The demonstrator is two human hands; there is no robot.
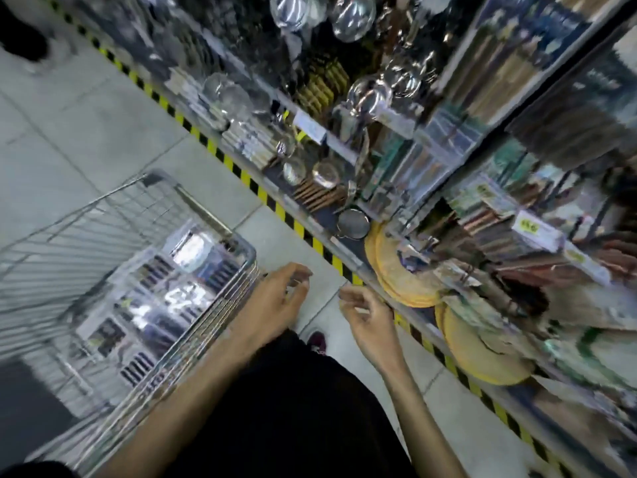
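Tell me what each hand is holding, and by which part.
Nothing is held: the left hand and the right hand hang empty, fingers loosely curled, between the wire cart and the shelf.

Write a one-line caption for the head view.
Left hand and right hand, both empty, hover between a loaded wire cart and kitchenware shelves.

Bright, cool store light falls evenly from overhead, and the pale tile floor (86,132) carries hardly any shadow. Heavy motion blur smears nearly everything. It is worst on the shelving (517,167) along the right side, where packets and price tags run into unreadable streaks. Hard glints flare off the shiny metal ware (355,15) at the shelving's top edge and off the plastic-wrapped packs (179,298) in the wire cart (213,215). The wide lens bows the yellow-black floor stripe (220,157). The left hand (275,298) and right hand (365,315) look soft-edged, with ghosted fingers.
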